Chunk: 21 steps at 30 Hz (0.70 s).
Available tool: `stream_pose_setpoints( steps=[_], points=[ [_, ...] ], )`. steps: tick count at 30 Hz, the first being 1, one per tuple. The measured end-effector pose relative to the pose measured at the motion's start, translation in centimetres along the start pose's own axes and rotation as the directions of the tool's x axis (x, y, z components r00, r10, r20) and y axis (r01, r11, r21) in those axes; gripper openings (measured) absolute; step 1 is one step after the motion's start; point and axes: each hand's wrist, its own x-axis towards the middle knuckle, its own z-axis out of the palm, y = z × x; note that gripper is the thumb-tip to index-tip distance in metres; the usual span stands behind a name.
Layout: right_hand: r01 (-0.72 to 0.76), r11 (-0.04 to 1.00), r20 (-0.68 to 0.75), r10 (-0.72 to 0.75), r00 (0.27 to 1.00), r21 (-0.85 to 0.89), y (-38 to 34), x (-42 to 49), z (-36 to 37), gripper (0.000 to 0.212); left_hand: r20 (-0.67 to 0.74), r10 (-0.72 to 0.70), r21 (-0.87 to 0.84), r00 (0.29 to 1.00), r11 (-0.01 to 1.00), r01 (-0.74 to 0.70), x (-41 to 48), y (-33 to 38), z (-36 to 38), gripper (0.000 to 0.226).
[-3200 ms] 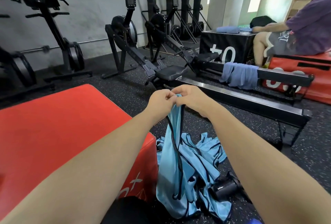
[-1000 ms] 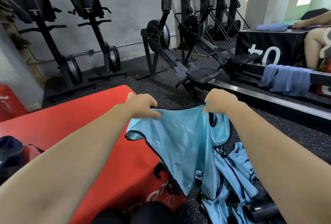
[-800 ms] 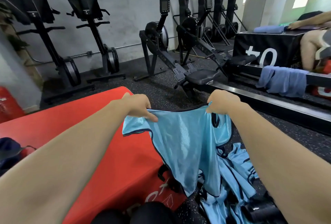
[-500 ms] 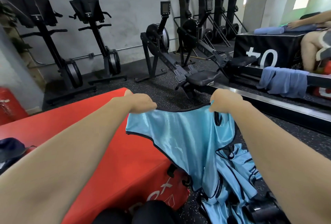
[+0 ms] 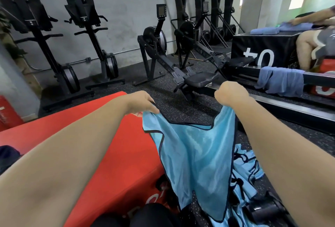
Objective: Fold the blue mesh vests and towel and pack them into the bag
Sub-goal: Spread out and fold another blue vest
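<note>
The left hand [image 5: 143, 102] pinches one top corner of a blue mesh vest [image 5: 195, 163], fingers curled over the black-trimmed edge. The right hand [image 5: 230, 94] is closed in a fist around the other top corner. The hands are apart and hold the vest spread between them in the air, its scooped neckline dipping in the middle and its body hanging to a point below. The vest's left part hangs over the right edge of a red padded box [image 5: 81, 145]; whether it touches the box cannot be told. Under the right forearm, more blue vests [image 5: 248, 168] lie crumpled in a pile on the black speckled floor [image 5: 181, 103], just beside the box. At the box's left edge sits a dark object [image 5: 7, 156], too cut off to identify. Beyond the hands stands a rowing machine [image 5: 199, 80], and a blue-grey towel [image 5: 281, 81] is draped over its rail to the right. Further back, a black box [image 5: 261, 49] holds folded blue cloth, with another person's hand on it.
</note>
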Motion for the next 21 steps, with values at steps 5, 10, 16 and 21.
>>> stream_pose_setpoints(
  steps=[5, 10, 16, 21],
  points=[
    [0.017, 0.998, -0.030, -0.019, 0.999, -0.066, 0.9, 0.4, 0.0, 0.019, -0.173, 0.054, 0.157, 0.983, 0.987, -0.027, 1.5, 1.4, 0.9, 0.031],
    [-0.034, 0.999, -0.104, 0.031, 0.994, -0.028, 2.2, 1.2, 0.1, 0.010, -0.327, 0.103, 0.399, 0.939, 0.916, 0.039, 4.3, 1.7, 2.4, 0.020],
    [-0.151, 0.985, -0.157, 0.162, 0.974, 0.083, 3.7, 3.4, -1.3, 0.020, -0.250, 0.131, 0.284, 0.959, 0.957, -0.057, 7.4, 4.2, 2.8, 0.018],
    [-0.183, 0.975, -0.242, 0.209, 0.948, 0.125, 4.1, 5.1, -1.0, 0.015, -0.248, 0.276, 0.357, 0.928, 0.917, -0.177, 10.6, 6.6, 3.1, 0.008]
  ],
)
